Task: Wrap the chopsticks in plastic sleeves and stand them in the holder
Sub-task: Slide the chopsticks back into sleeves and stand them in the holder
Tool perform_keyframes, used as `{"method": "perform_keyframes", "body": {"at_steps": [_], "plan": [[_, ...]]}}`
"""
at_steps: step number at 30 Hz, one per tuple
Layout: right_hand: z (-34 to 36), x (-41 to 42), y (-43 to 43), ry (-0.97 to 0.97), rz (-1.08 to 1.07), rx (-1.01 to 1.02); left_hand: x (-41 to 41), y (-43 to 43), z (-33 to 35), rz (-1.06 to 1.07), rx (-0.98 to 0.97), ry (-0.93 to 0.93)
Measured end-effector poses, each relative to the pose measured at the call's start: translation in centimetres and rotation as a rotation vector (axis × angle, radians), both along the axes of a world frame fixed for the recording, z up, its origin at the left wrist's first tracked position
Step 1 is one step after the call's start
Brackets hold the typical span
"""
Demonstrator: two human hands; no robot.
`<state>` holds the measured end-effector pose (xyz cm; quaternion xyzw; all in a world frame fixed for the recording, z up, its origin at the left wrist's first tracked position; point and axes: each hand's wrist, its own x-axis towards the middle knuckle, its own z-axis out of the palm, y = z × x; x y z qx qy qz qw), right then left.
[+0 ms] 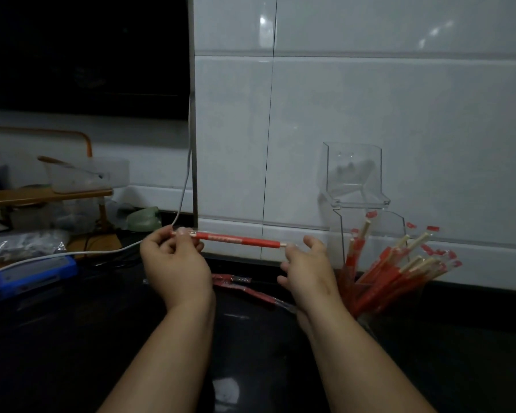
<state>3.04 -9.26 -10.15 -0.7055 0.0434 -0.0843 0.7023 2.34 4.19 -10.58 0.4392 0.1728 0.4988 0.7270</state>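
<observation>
A pair of chopsticks in a red plastic sleeve [239, 239] is held level in front of the tiled wall. My left hand [173, 260] pinches its left end and my right hand [309, 263] pinches its right end. To the right, a clear holder [399, 228] on the dark counter carries several red-sleeved chopsticks [390, 272] that lean right with their wooden tips showing. Loose red sleeves [245, 286] lie flat on the counter below my hands.
A second clear holder [353, 177] stands against the wall above the first. A grey cable [182, 186] hangs down and runs left past a blue device [33, 271]. A wooden rack with containers [72, 180] and a plastic bag [21, 242] fill the left side.
</observation>
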Motion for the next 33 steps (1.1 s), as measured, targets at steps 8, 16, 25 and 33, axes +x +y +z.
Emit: {"method": "perform_keyframes", "body": {"at_steps": [8, 16, 25, 33], "plan": [[0.3, -0.5, 0.1, -0.016, -0.049, 0.181, 0.7, 0.5, -0.1, -0.006, -0.129, 0.014], [1.4, -2.4, -0.5, -0.362, -0.053, -0.696, 0.2, 0.5, 0.3, 0.009, -0.176, 0.051], [1.4, -3.9, 0.7, -0.584, 0.033, -1.123, -0.2, -0.3, 0.5, -0.107, -0.043, -0.059], [0.9, -3.3, 0.7, -0.741, -0.069, -1.042, 0.0, -0.3, 0.4, -0.225, -0.058, -0.121]]}}
